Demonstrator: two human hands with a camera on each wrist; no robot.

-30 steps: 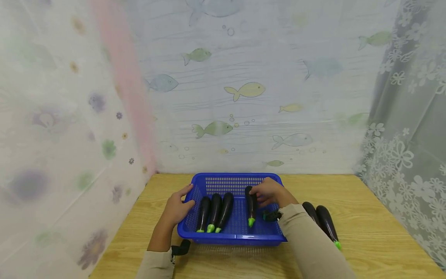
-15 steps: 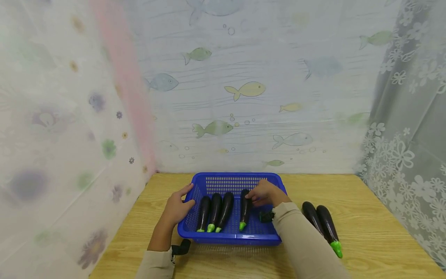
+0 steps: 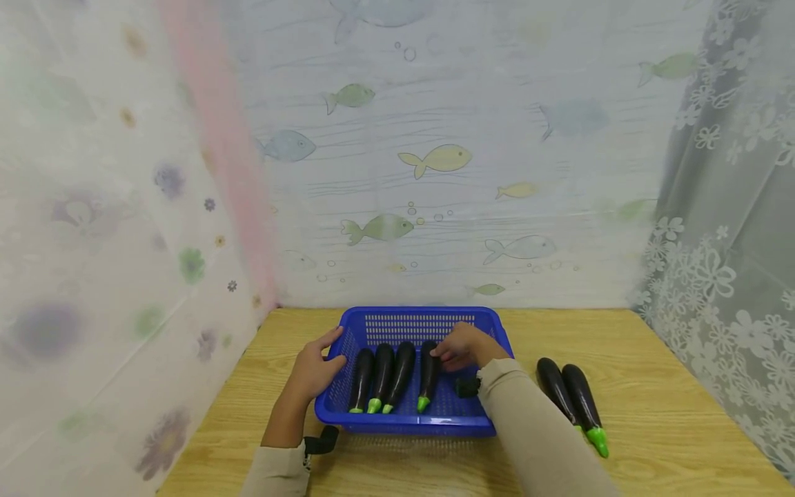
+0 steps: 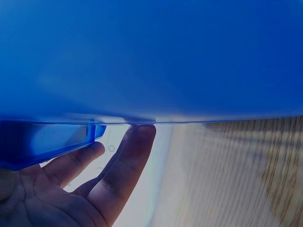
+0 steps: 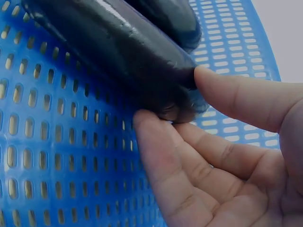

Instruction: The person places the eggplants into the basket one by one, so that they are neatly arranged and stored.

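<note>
Right hand [image 3: 461, 346] with eggplant [image 3: 428, 378] farther left

The table top [image 3: 671, 393] has a light yellow-brown wood-grain surface, the grain running roughly from side to side. Standing directly on it, base down, is a blue plastic basket [image 3: 406, 420] with perforated walls, its long side facing the near edge. To the right, apart from the basket, two dark eggplants [image 3: 584, 400] lie slanted side by side, green stem ends toward the near side.

One basket [image 3: 422, 421], six eggplants [image 3: 402, 376] (four inside), two hands [image 3: 313, 371]
</note>
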